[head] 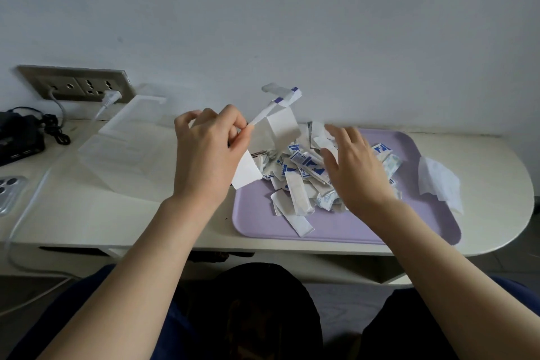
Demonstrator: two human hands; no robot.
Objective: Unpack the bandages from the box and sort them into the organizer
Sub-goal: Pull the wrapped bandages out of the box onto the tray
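Head view, looking down w/ both forearms in frame. Our left hand (209, 152) pinches the white cardboard box (277, 123), opened out and tipped above the lavender tray (409, 222); thumb & fingers curl on its edge. Our right hand (355, 166) is spread, fingers straight, over the bandages (304, 172) heaped on the tray; touching or not, we can't tell. We judge the wrapped strips v. light, thin, floppy, a bit slick: best pinched singly at a short end. The clear organizer (117, 152) lies on the cream table (87, 213) left of the tray, lid raised. Tissue (438, 181) at the tray's right edge; wall socket (79, 85) & phone (10, 193) far left; plain pale wall behind.
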